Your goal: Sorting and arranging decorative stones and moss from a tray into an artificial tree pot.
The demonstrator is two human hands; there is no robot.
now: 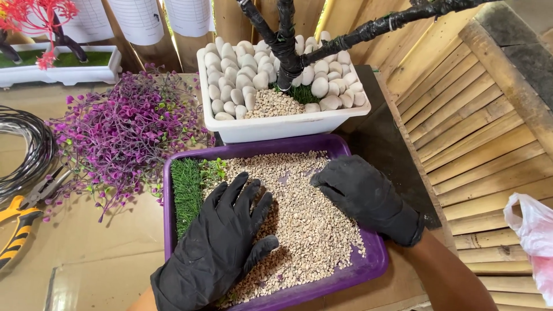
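Observation:
Both my hands wear black gloves and rest in a purple tray [357, 270] filled with small tan gravel [308, 222]. My left hand [222, 245] lies flat on the gravel with its fingers spread. My right hand [360, 193] is cupped on the gravel near the tray's right rim, fingers curled down; whether it holds gravel is hidden. A strip of green artificial grass [187, 190] lies along the tray's left side. Behind the tray stands a white rectangular planter [276, 126] with white pebbles [233, 80], a patch of gravel and a black wrapped tree trunk [286, 55].
A bunch of purple artificial foliage [124, 135] lies left of the tray. Yellow-handled pliers [20, 222] and coiled dark wire [23, 147] sit at the far left. A second white planter [63, 66] stands at the back left. Bamboo slats [478, 132] and a plastic bag [533, 239] are on the right.

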